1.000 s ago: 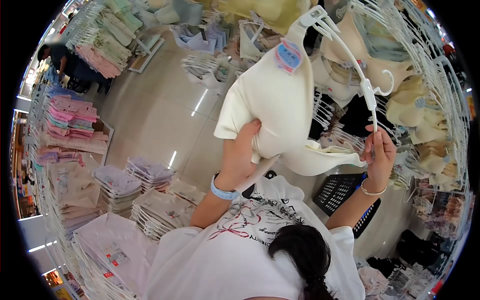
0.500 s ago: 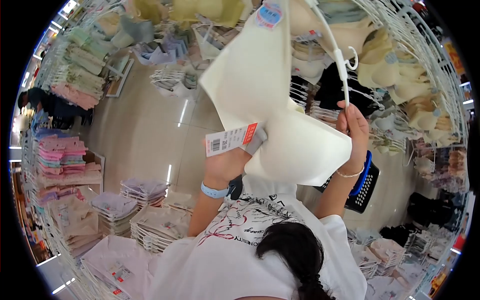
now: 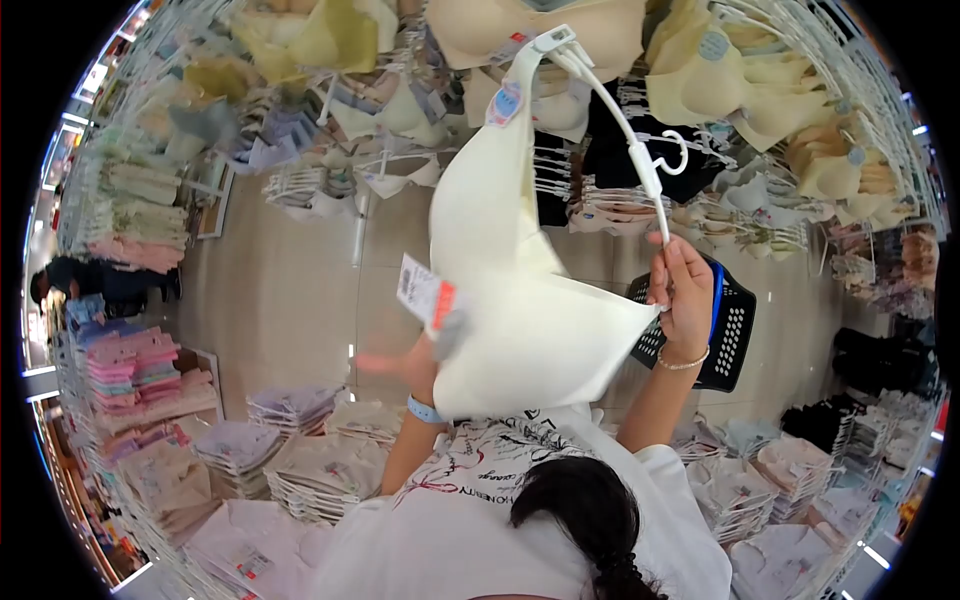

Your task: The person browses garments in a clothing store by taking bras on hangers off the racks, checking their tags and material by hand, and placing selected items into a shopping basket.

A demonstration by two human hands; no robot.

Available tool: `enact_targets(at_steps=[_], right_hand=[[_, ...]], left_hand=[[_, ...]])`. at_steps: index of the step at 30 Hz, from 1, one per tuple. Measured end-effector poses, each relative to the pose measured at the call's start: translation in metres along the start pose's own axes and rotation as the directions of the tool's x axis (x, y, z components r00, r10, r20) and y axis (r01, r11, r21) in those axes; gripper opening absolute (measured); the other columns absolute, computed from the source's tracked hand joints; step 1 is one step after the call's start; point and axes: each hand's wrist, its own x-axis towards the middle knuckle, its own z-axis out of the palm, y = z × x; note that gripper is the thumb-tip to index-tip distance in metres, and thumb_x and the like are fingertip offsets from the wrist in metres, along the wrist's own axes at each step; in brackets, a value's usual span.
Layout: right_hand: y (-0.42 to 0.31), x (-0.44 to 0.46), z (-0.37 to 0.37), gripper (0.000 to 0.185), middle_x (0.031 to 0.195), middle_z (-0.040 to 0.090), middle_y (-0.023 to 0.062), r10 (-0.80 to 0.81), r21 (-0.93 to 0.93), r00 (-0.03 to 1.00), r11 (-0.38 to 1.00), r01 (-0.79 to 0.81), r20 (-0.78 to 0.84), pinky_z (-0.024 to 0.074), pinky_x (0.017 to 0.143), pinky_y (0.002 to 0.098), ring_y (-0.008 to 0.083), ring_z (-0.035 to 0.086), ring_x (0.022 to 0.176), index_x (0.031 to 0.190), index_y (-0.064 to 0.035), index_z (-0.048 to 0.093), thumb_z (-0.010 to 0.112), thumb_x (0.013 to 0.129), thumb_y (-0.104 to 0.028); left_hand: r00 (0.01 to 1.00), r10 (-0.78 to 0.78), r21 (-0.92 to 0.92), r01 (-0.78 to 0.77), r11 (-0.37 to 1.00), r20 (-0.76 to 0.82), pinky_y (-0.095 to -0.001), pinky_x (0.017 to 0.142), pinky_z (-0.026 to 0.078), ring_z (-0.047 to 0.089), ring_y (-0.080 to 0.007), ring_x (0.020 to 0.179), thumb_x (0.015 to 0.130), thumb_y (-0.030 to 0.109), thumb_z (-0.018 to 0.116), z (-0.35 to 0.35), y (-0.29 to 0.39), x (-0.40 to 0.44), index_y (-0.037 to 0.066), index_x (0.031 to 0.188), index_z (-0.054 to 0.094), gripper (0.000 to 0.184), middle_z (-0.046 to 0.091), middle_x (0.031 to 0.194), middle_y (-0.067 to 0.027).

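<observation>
A cream bra (image 3: 520, 340) hangs on a white plastic hanger (image 3: 625, 125) in front of me. My right hand (image 3: 683, 295) is closed round the lower end of the hanger and the bra's corner. A strap runs up to the hanger's other end, with a blue and pink round label (image 3: 505, 103) near its top. At the bra's left edge, a white and red price tag (image 3: 425, 290) swings, slightly blurred. Beside it is my left hand (image 3: 405, 367), fingers apart and pointing left, smeared by motion and partly behind the bra.
A black basket with a blue handle (image 3: 735, 335) is beyond my right forearm. Racks of bras (image 3: 740, 90) curve across the top and right. Folded pink garments (image 3: 135, 370) and pale stacks (image 3: 325, 465) lie at the left. A person in dark clothes (image 3: 105, 280) is at the far left.
My left hand has let go of the bra's edge and moved left with its fingers spread. The bra and hanger have shifted left and lower in view, and the tag has turned. The whole view has shifted.
</observation>
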Motion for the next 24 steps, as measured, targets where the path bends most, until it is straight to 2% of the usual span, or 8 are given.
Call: enact_targets(at_steps=[4,11,14,16,17,18,19,24], right_hand=[[0.0,-0.006,-0.003,0.023,0.055,0.044,-0.0011,0.043,0.086,0.998,0.996,-0.039,-0.045,0.035,0.035,0.0144,0.0012,0.034,0.037,0.092,0.0029,0.053,0.041,0.085,-0.015],[0.005,-0.022,-0.026,0.024,0.058,0.043,-0.0011,0.039,0.279,0.963,0.96,0.038,-0.266,0.0405,0.044,0.0186,0.0046,0.038,0.043,0.098,0.0022,0.048,0.04,0.085,-0.016],[-0.002,-0.026,-0.028,0.026,0.064,0.043,0.0009,0.011,0.388,0.956,0.915,0.108,-0.292,0.0426,0.049,0.0214,0.0072,0.04,0.05,0.103,0.0016,0.045,0.036,0.086,-0.016],[-0.005,-0.026,-0.029,0.026,0.064,0.043,0.0007,-0.022,0.397,0.937,0.902,0.17,-0.35,0.0425,0.05,0.0217,0.0073,0.04,0.05,0.104,0.0016,0.045,0.036,0.086,-0.016],[-0.007,-0.026,-0.03,0.027,0.063,0.043,0.0006,-0.029,0.414,0.927,0.889,0.194,-0.374,0.0425,0.051,0.0219,0.0075,0.04,0.05,0.104,0.0016,0.045,0.036,0.086,-0.016],[-0.007,-0.023,-0.031,0.027,0.063,0.041,-0.001,-0.067,0.401,0.911,0.883,0.244,-0.406,0.0404,0.051,0.0203,0.0061,0.038,0.049,0.105,0.0012,0.044,0.036,0.086,-0.015],[-0.009,-0.021,-0.031,0.027,0.063,0.041,-0.001,-0.078,0.393,0.899,0.881,0.265,-0.43,0.0404,0.051,0.0203,0.0061,0.038,0.049,0.105,0.0012,0.044,0.036,0.086,-0.015],[-0.017,-0.015,-0.023,0.026,0.059,0.037,-0.0036,-0.151,0.121,0.834,0.96,0.251,-0.53,0.0367,0.049,0.0171,0.0026,0.033,0.047,0.104,0.0012,0.046,0.036,0.086,-0.014]], left_hand=[[0.982,-0.068,0.399,0.135,0.907,-0.178,-0.0375,0.091,0.032,0.036,-0.0268,0.111,0.067,0.04,0.061,-0.012,-0.012,0.009,-0.001,0.121,0.025,0.077,0.033,0.123,-0.0145],[0.891,-0.314,0.827,0.432,0.359,-0.329,-0.0378,0.09,0.034,0.037,-0.0267,0.11,0.066,0.035,0.065,-0.032,-0.025,0.044,-0.001,0.121,0.026,0.076,0.034,0.123,-0.0142],[0.867,-0.395,0.855,0.431,0.289,-0.304,-0.0379,0.089,0.035,0.037,-0.0267,0.11,0.065,0.034,0.066,-0.031,-0.025,0.068,-0.001,0.121,0.027,0.076,0.035,0.122,-0.0141],[0.957,-0.255,0.99,0.137,-0.02,-0.137,-0.0374,0.087,0.037,0.04,-0.0261,0.108,0.064,0.025,0.069,-0.023,-0.018,0.091,-0.002,0.119,0.029,0.073,0.037,0.12,-0.0136],[0.95,-0.288,0.992,0.126,-0.01,-0.124,-0.0374,0.087,0.037,0.04,-0.0261,0.108,0.064,0.025,0.069,-0.027,-0.015,0.102,-0.002,0.119,0.029,0.073,0.037,0.12,-0.0136],[0.929,-0.317,0.827,0.326,0.458,-0.191,-0.0367,0.088,0.037,0.041,-0.0258,0.107,0.065,0.024,0.067,-0.034,-0.012,0.113,-0.002,0.119,0.029,0.071,0.037,0.12,-0.0135],[0.892,-0.379,0.423,0.451,0.785,-0.247,-0.0361,0.088,0.037,0.042,-0.0255,0.107,0.067,0.023,0.066,-0.041,-0.009,0.123,-0.001,0.119,0.029,0.069,0.038,0.12,-0.0135],[0.701,-0.662,0.382,0.706,0.596,-0.265,-0.0346,0.086,0.039,0.045,-0.0219,0.104,0.074,0.015,0.056,-0.037,-0.036,0.172,-0.001,0.117,0.032,0.052,0.044,0.113,-0.0128]])
